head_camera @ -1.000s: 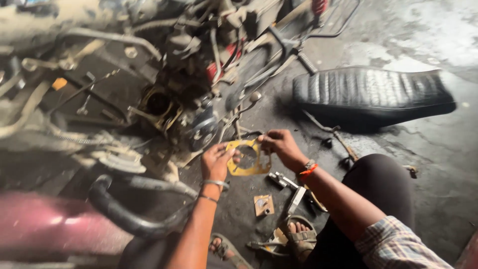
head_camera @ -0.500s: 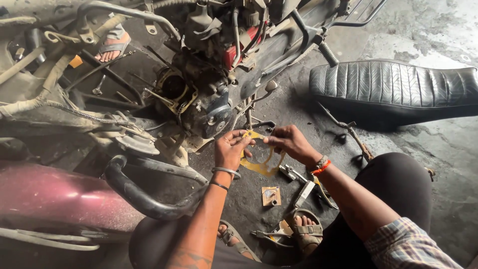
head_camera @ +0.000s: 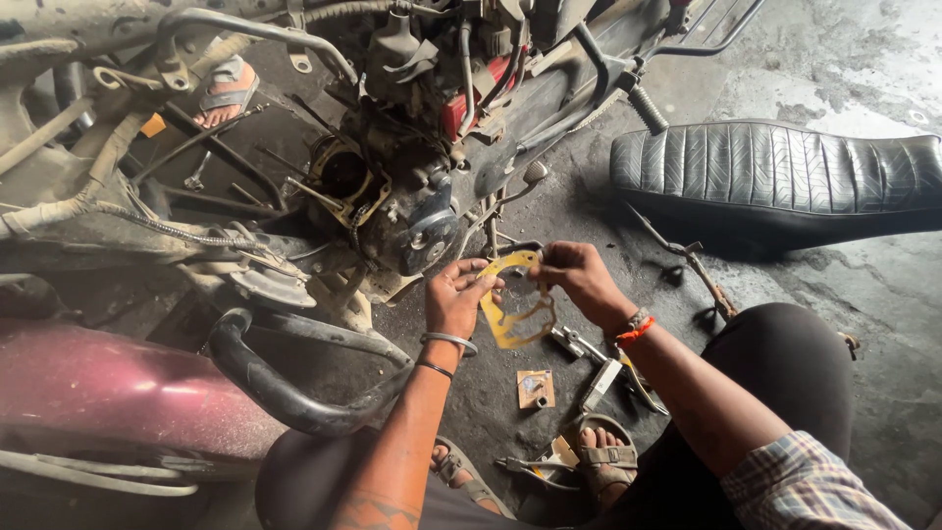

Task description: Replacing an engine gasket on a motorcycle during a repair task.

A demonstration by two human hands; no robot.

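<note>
Yellow gasket (head_camera: pixel 517 306), flat with cut-out holes, sits at the centre of the frame, pinched from both sides. Left hand (head_camera: pixel 454 297) has its fingers closed on the left edge; right hand (head_camera: pixel 579 278) is closed on the upper right edge. Just above and left of it is the engine (head_camera: pixel 412 211) of a stripped motorcycle. Below the gasket, on the grey floor (head_camera: pixel 883 294), lie tools (head_camera: pixel 599 378) and a small packet (head_camera: pixel 535 389). A black seat (head_camera: pixel 775 177) lies at the upper right. Lower left shows a maroon tank (head_camera: pixel 108 393).
</note>
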